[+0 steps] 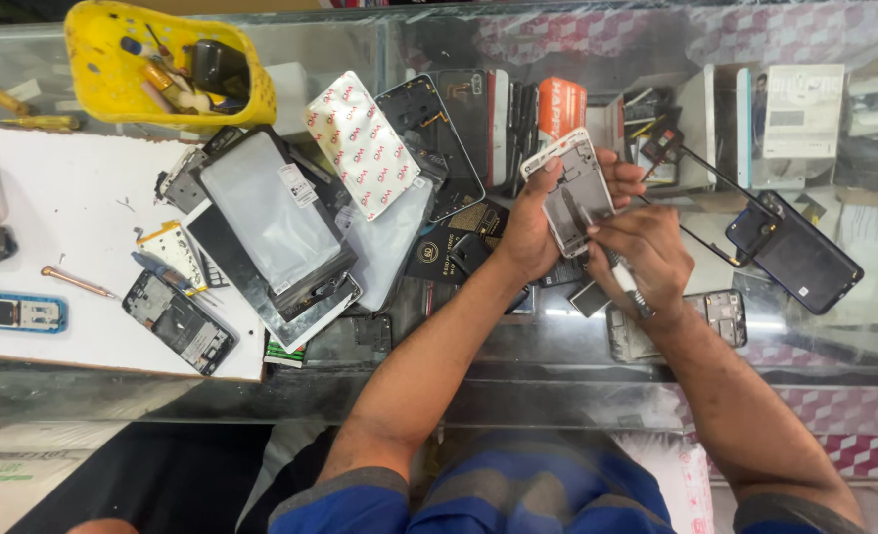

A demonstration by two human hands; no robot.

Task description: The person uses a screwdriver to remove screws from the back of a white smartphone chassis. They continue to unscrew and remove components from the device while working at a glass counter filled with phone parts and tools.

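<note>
Left hand (pixel 530 229) grips a white phone frame (pixel 577 190); right hand (pixel 646 259) is closed on a thin tool (pixel 625 279) touching it. Left of them lies a white pouch (pixel 362 144) with red marks; a yellow tray (pixel 162 67) sits far left.

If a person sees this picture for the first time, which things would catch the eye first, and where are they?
At the centre, the left hand holds up a pale grey opened phone frame while the right hand works on it with a thin metal tool. The bright yellow plastic tray of small tools stands out at top left. Between them, dark phone parts and a white red-printed pouch lie scattered over the glass counter.
</note>
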